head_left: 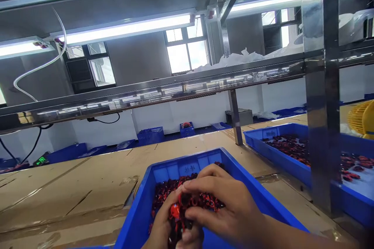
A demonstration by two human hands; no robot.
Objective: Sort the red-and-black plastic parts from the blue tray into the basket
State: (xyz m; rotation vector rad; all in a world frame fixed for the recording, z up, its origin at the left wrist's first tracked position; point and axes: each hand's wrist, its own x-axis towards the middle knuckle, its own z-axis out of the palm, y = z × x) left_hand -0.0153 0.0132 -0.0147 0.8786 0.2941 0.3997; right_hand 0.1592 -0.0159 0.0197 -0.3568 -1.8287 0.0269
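Observation:
Small glossy red and black parts (176, 212), too small and crowded for me to name, are bunched between my two hands above a blue plastic tray (230, 159). My left hand (163, 218) is closed around the bunch from below and the left. From the right, my right hand (230, 202) curls over the same parts, thumb and fingers closed on them. Many more red and black parts (163, 192) lie in the tray behind my hands. The fingers hide much of what they hold.
Cardboard (96, 186) covers the bench. A second blue tray (280, 128) of similar parts stands right, behind a metal post (323, 105). A metal shelf rail (163, 87) crosses ahead. Blue bins (150, 135) sit beyond, and a yellow fan (362, 118) stands far right.

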